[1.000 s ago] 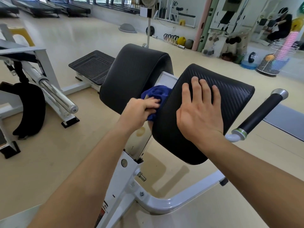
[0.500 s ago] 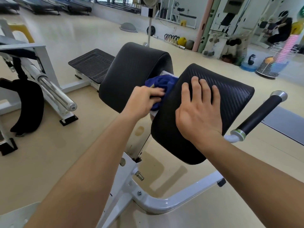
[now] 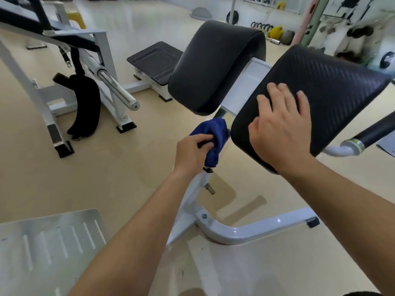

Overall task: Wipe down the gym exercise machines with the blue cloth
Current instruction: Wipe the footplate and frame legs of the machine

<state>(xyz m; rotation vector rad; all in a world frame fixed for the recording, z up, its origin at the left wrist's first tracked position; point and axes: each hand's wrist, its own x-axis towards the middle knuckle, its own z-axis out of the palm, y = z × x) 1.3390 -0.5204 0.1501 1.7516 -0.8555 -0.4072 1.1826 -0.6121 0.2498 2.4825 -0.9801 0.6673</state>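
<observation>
Here we are at the twin-pad machine, and the left hand is clenched round the bunched blue cloth, fingers wrapped over the wad so it can't slip. The cloth is pushed, as far as I can tell, against the white upright just under the gap between the pads, at about six o'clock from that gap. A tail of cloth hangs down towards the adjustment pin. The right hand grasps nothing: it lies flat, fingers spread, on the near corner of the right pad. I'd call that a brace, steadying the person as they lean in and reach low. The left pad sits at twelve o'clock from the cloth, apart from it. Judging by where the cloth is, the job in hand is the metal frame between and below the pads rather than the upholstery. The black handle out at three o'clock and the curved floor tube at six look like the next stretches to reach. Off at nine o'clock stands a neighbouring rack with its steel bar, well apart, one more for the round. Mind that pin, because the loose tail could snag there
</observation>
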